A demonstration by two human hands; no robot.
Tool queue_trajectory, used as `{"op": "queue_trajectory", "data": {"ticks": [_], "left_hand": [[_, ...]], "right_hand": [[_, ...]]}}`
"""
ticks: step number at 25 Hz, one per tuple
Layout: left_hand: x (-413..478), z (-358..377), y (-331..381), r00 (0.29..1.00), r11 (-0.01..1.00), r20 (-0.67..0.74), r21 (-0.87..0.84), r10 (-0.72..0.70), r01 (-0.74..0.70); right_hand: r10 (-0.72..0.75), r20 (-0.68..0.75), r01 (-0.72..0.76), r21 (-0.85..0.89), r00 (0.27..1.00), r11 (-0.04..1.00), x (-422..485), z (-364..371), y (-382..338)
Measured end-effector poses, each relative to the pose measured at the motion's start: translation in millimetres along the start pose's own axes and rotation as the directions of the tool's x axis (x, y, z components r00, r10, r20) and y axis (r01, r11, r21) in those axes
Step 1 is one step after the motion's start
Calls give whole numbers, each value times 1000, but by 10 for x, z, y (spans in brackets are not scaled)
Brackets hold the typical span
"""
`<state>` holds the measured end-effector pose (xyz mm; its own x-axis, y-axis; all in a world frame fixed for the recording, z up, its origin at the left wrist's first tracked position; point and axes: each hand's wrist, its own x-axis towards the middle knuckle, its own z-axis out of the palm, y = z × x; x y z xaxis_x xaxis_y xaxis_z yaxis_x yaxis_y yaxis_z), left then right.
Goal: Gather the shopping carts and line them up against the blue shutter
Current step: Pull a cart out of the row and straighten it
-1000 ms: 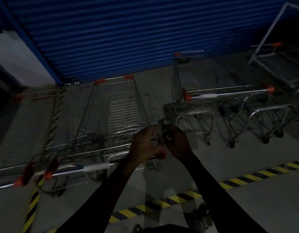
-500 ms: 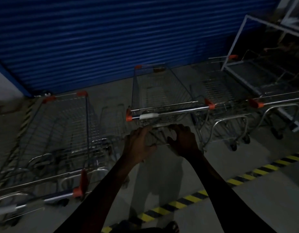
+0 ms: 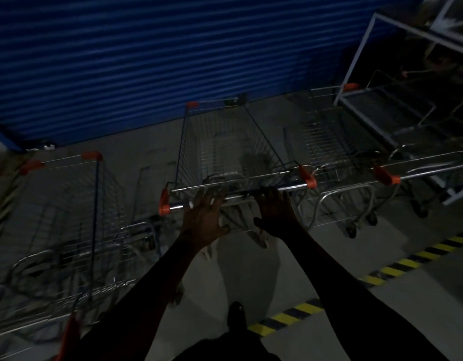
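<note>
A wire shopping cart (image 3: 225, 142) with orange corners stands in front of me, its nose toward the blue shutter (image 3: 147, 61). My left hand (image 3: 204, 220) and my right hand (image 3: 274, 214) lie on its chrome handle (image 3: 293, 185). Their fingers are spread across the bar and the thumbs hang below it, not closed round it. Another cart (image 3: 69, 204) stands to the left. A third cart (image 3: 334, 142) is parked on the right, and a further cart's handle (image 3: 433, 170) shows beyond it.
A white metal-frame trolley (image 3: 355, 61) stands at the back right behind the right carts. A yellow-and-black floor stripe (image 3: 397, 267) runs diagonally behind me on the right. My shoe (image 3: 235, 316) is on the concrete below. The scene is dim.
My view has turned right from the left cart to the middle cart. My hands, held together a second ago, have parted and reached forward onto the middle cart's handle.
</note>
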<state>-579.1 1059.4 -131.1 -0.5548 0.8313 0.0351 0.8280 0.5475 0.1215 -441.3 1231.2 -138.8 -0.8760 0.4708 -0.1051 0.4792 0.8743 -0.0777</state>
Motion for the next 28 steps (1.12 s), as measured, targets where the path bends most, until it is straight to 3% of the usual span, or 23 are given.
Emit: {"op": "queue_trajectory", "data": {"ticks": [6, 12, 17, 21, 25, 28], "left_hand": [[665, 111, -119, 984, 999, 174, -17, -44, 47], [911, 379, -339, 932, 996, 351, 23, -86, 83], [1023, 508, -351, 951, 988, 295, 145, -97, 55], [1368, 373, -402, 956, 982, 246, 137, -159, 128], [1796, 314, -600, 937, 971, 279, 169, -210, 167], [2156, 313, -798, 929, 972, 303, 160, -212, 170]], "right_hand": [[-86, 78, 88, -19, 993, 996, 633, 92, 257], [-149, 132, 170, -160, 980, 973, 993, 97, 360], [-150, 155, 179, -193, 976, 965, 1093, 110, 420], [-182, 27, 184, -205, 983, 961, 1519, 73, 474], [-173, 116, 192, -187, 978, 963, 2012, -18, 456], [-185, 61, 192, -149, 981, 970, 2399, -79, 439]]}}
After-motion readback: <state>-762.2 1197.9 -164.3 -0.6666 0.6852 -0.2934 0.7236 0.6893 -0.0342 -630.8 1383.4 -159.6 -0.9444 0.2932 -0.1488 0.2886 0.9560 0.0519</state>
